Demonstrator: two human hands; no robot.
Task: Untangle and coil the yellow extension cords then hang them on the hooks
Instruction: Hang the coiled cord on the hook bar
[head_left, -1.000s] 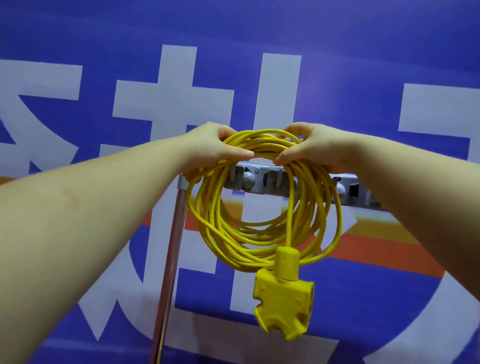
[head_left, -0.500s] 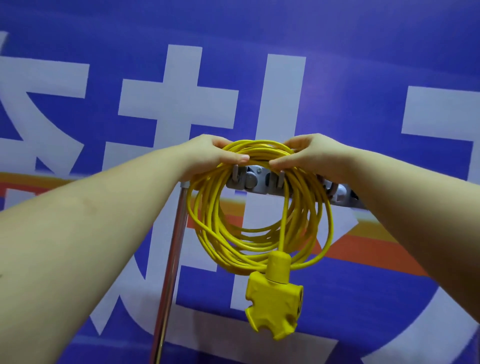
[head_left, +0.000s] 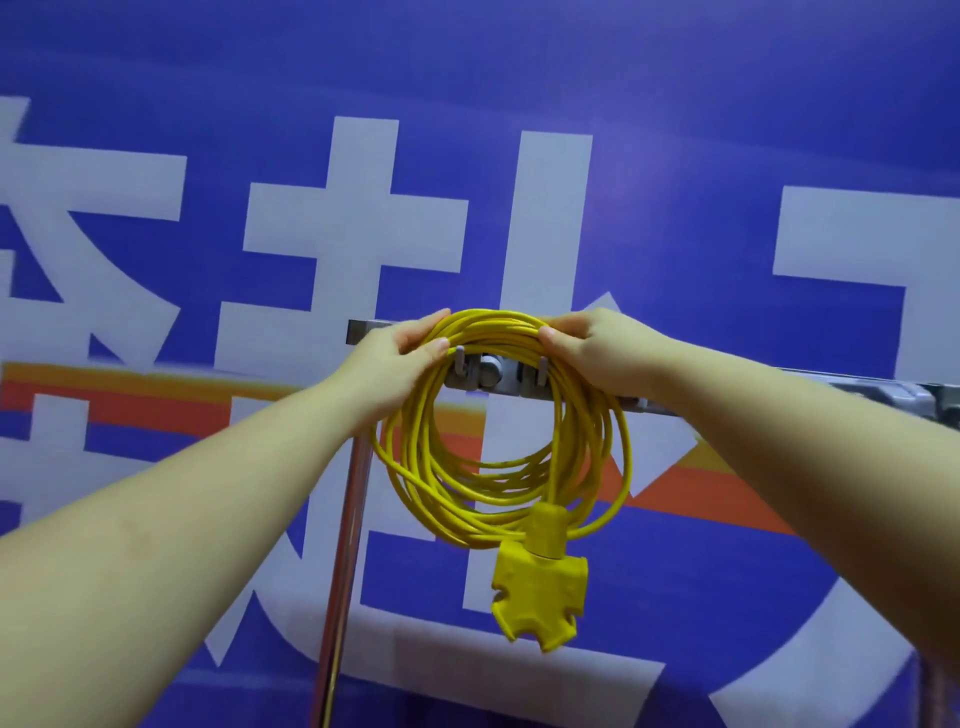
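Head view shows the coiled yellow extension cord (head_left: 498, 431) at the centre of the frame, held up against a grey hook rail (head_left: 493, 371) that runs across the middle on a chrome upright pole (head_left: 345, 545). The left hand (head_left: 400, 364) grips the top of the coil just left of centre, its fingers (head_left: 434, 319) wrapped over the bundled strands and the thumb beneath. The right hand (head_left: 597, 353) grips the same top arc just right of centre, fingers curled round the strands. Between the two hands the top of the coil arches just above the hook prongs (head_left: 460, 358); whether any strand already sits behind a prong I cannot tell. The loops hang below the rail, and the yellow multi-socket block (head_left: 540, 592) dangles at the lower centre, in front of a blue banner (head_left: 675, 156) with large white characters.

To do this step well, I judge both hands should keep all the strands gathered as one bundle, lower the top arc so that every loop drops behind a prong, and let go only once the weight is settled. A stray loop left outside could slip and unravel the coil. The heavy socket block will likely pull the coil downward, so centring it under the hook should keep it steady.
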